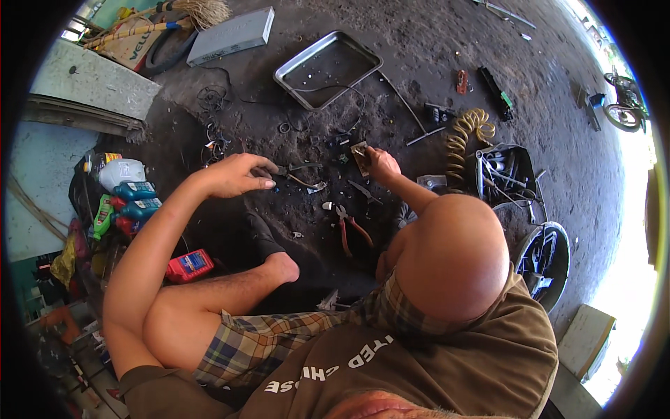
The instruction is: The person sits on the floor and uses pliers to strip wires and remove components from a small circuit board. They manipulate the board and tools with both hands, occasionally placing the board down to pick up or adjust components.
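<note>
Beyond the red-handled metal pliers, the right hand pinched a flat brown rectangular piece at its edge, presumably to steady it, while the left hand, half-open and seemingly empty, hung to their left.

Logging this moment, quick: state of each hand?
Left hand: open, by the dark pliers.
Right hand: at the small plate; whether its grip is closed cannot be told.

Gap between left hand and right hand is passable above the floor; down low, grey pliers and red-handled pliers obstruct; tray rim stands beyond. Right knee and coiled hose crowd the right side; wider room lies between hose and motorcycle.
</note>
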### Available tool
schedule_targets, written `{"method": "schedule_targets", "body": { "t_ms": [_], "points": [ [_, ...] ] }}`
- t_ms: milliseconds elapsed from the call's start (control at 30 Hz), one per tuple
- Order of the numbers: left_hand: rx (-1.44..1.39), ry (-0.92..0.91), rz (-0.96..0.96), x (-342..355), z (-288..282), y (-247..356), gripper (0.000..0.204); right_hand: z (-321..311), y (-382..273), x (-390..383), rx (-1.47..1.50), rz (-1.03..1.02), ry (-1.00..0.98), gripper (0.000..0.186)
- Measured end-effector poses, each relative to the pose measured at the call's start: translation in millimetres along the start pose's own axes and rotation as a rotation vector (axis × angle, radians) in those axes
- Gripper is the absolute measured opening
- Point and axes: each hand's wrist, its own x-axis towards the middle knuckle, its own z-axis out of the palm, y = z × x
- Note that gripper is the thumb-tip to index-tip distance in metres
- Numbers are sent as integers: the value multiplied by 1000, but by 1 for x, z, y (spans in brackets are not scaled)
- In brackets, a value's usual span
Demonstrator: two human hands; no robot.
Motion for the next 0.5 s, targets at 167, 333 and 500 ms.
{"method": "schedule_targets", "body": {
  "t_ms": [167,333,500],
  "points": [
    [-35,101,42,5,8,-2,59,-32,-37,-12,294,-176,104,26],
    [-544,237,133,0,11,23,76,-114,-134,-29,617,-403,4,33],
    [-895,77,401,-5,-10,82,72,-210,-197,-41,418,-627,-9,39]
  ]
}}
